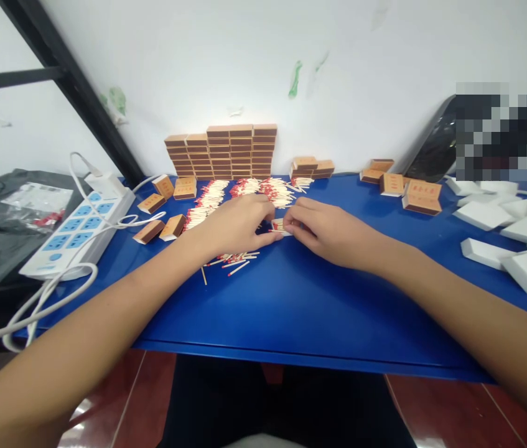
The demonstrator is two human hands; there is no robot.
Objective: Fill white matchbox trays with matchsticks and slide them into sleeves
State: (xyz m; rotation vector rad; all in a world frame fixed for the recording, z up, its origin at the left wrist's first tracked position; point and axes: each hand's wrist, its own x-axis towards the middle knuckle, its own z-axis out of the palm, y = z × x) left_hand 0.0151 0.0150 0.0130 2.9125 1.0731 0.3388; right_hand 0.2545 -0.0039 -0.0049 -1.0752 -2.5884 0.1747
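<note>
A small white matchbox tray with red-tipped matches in it lies low over the blue table, between my two hands. My left hand has its thumb against the tray's left end, its fingers bent round the far side. At the right end, the bent fingers and thumb of my right hand pinch the tray; the fingertips are partly hidden. Heaps of loose matches spread beyond and under my left hand. A few stray matches lie nearer to me, below the left wrist.
Closed matchboxes stand in a stacked wall against the white wall. More matchboxes lie at the right and left. White empty-looking trays pile up at the far right. A power strip with white cables sits on the left of the blue table.
</note>
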